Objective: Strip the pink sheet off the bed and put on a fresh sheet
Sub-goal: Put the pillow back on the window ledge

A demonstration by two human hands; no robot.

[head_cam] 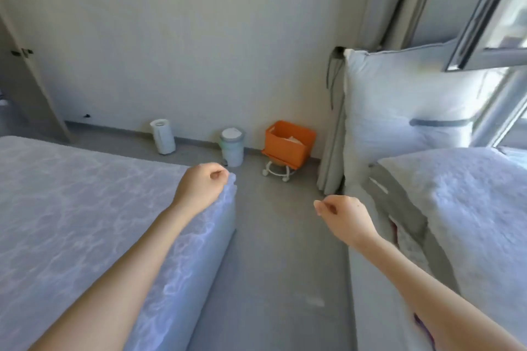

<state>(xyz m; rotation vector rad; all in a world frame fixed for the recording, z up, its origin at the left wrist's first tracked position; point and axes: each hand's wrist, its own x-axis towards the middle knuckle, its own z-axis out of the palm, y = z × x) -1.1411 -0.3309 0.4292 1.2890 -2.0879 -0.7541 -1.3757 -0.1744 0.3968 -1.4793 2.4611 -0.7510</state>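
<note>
Room: grey floor [279, 251] between two beds; orange box [289, 142] and white bin [232, 148] stand at the far wall.
Left hand [201, 186]: my fingers are curled at the left bed [71, 222] corner; I cannot tell whether they pinch its white cover.
Right hand [342, 216]: curled, thumb to forefinger, above the floor, nothing in it.
Pink sheet [394, 229]: only pink slivers show at the right bed [470, 208] near side.
</note>
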